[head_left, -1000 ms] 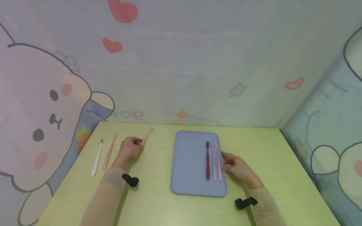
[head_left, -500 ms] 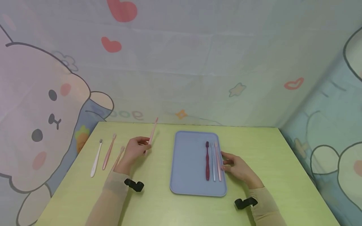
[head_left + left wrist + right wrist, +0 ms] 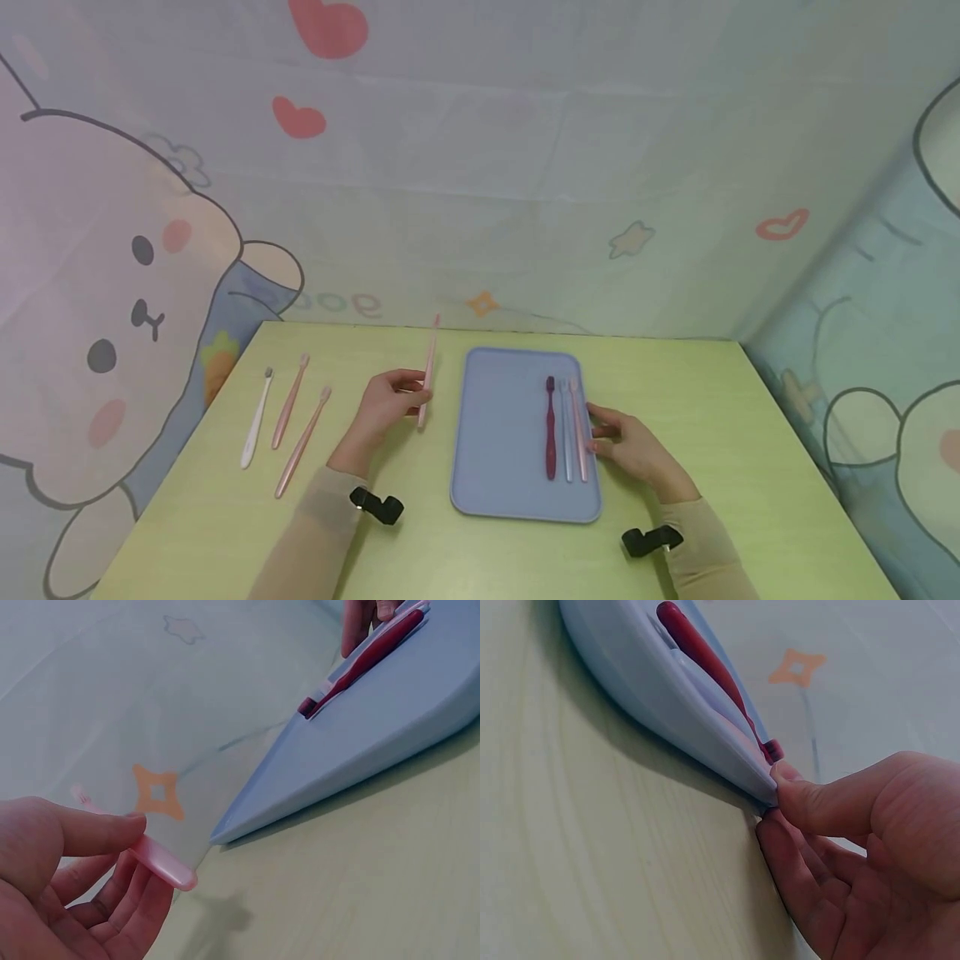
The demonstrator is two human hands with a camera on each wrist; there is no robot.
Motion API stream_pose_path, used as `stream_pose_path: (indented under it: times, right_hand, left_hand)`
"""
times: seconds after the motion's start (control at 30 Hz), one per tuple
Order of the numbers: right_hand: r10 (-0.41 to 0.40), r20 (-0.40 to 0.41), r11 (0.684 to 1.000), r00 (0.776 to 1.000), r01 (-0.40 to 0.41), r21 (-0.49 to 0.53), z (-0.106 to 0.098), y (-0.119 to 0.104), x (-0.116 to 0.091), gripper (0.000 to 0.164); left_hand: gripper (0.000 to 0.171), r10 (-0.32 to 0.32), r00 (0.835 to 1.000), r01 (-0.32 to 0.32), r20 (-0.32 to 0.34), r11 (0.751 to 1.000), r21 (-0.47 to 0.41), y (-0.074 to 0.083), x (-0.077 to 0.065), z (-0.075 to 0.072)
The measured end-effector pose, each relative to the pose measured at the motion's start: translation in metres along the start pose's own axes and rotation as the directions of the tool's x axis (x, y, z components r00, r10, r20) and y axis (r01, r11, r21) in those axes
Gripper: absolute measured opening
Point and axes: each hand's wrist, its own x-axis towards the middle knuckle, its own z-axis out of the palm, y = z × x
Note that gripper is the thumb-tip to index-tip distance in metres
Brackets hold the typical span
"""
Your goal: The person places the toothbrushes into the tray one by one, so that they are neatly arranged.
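My left hand (image 3: pixel 386 404) pinches a pink toothbrush (image 3: pixel 429 362) between thumb and fingers, just left of the tray. In the left wrist view its rounded handle end (image 3: pixel 172 871) sticks out past the fingertips, apart from the table. A light blue tray (image 3: pixel 498 442) lies on the table. Along its right side, side by side, are a dark red toothbrush (image 3: pixel 551 433), a pale blue toothbrush (image 3: pixel 567 442) and another pink toothbrush (image 3: pixel 580 437). My right hand (image 3: pixel 633 450) grips the tray's right rim, thumb on top and fingers below, as the right wrist view shows.
On the left of the yellow-green table (image 3: pixel 420 533) lie a white toothbrush (image 3: pixel 256 425) and two pinkish toothbrushes, one farther back (image 3: pixel 289 408) and one nearer (image 3: pixel 302 448). A printed cloth (image 3: pixel 480 167) stands behind the table.
My left hand has carried the pink toothbrush rightward toward the tray, turning it more upright in view. A pinkish toothbrush formerly behind that arm now shows. The right hand stays on the rim.
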Motion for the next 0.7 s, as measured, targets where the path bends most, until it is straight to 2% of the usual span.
stream_pose_path:
  times: [0.43,0.7]
  right_hand:
    - [0.004,0.003,1.0,1.0,-0.004,0.007,0.0,-0.002,0.001,0.068]
    - [0.016,0.003,1.0,1.0,-0.016,-0.003,-0.001,-0.002,-0.001,0.068]
  left_hand:
    - [0.038,0.002,0.996,0.003,0.089,0.998,-0.06,0.009,-0.014,0.036]
    - [0.035,-0.012,0.992,0.017,0.123,0.999,-0.036,0.01,-0.02,0.06]
